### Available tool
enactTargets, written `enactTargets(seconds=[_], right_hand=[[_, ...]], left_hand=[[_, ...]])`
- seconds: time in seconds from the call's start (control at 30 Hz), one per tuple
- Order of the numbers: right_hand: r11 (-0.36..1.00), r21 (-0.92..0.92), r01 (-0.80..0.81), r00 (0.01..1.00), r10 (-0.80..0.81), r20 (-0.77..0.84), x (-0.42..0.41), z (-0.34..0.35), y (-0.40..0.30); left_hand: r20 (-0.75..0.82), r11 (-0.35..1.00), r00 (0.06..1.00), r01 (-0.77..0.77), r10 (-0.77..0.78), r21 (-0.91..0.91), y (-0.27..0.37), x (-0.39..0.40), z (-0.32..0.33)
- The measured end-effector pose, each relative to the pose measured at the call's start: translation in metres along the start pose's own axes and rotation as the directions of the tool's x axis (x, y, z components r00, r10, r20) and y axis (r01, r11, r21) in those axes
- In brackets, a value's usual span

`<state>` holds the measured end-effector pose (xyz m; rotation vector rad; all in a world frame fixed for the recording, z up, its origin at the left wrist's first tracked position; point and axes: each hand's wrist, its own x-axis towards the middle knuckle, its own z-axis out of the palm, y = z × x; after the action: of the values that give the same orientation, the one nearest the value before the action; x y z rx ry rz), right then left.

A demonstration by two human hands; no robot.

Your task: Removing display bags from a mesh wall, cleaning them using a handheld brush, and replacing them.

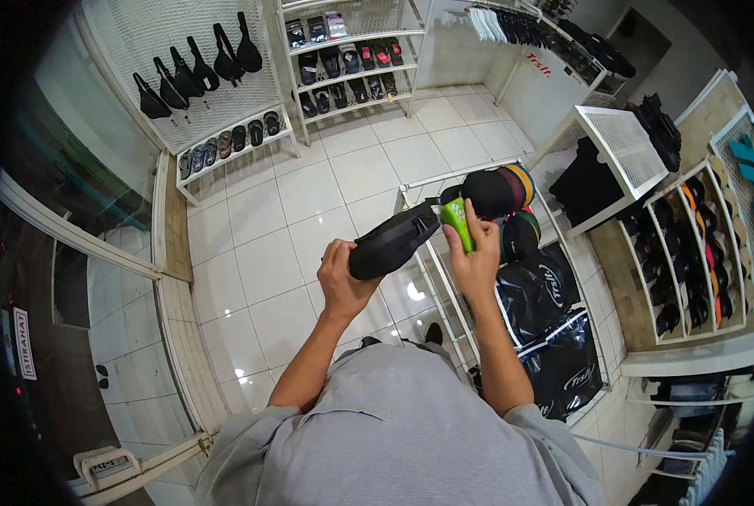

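Observation:
My left hand [346, 278] grips a black fabric bag [392, 243] by its lower left end, holding it in front of my body over the floor. The bag looks like one of the small sling bags on the wall, and a buckle or strap end shows near its upper right. In my right hand [481, 253] is a small bright green packet or bottle [458, 224], pinched between thumb and fingers close to the bag's right end. Its exact kind is unclear. Just beyond the right hand, several caps [497, 190] lie on a white metal rack table [437, 291].
Black glossy packages [538, 284] lie on the rack table. Sling bags [215, 60] hang on a mesh panel above sandals [225, 144]. A shelf of sandals [351, 63] stands at the back, a cap rack [693, 253] at right, a glass door [123, 354] at left.

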<state>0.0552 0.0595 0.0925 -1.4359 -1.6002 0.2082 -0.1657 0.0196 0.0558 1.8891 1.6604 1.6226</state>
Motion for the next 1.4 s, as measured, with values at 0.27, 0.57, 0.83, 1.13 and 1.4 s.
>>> enactTargets(seconds=[0.27,0.57,0.83,1.13,1.4], right_hand=[[0.967,0.240,0.086,0.996,-0.092,0.013,-0.006,-0.010,-0.030],[0.757,0.650,-0.066,0.969,-0.106,0.222,0.000,0.000,-0.004],[0.832,0.552,-0.065,0.954,-0.110,0.278,-0.012,0.002,-0.022],[0.855,0.495,-0.153,0.878,-0.112,0.465,-0.048,-0.008,0.001],[0.824,0.537,-0.179,0.956,0.016,0.293,0.005,0.025,-0.008]], left_hand=[[0.029,0.996,0.995,-0.090,0.090,-0.028,-0.004,0.001,0.003],[0.323,0.739,0.904,0.418,-0.281,-0.528,0.010,0.002,-0.005],[0.623,0.431,0.725,0.682,-0.293,-0.591,-0.032,-0.003,-0.008],[0.546,0.106,0.658,0.683,-0.519,-0.722,-0.036,0.004,0.000],[0.657,0.090,0.596,0.768,-0.462,-0.634,-0.019,0.002,0.016]])
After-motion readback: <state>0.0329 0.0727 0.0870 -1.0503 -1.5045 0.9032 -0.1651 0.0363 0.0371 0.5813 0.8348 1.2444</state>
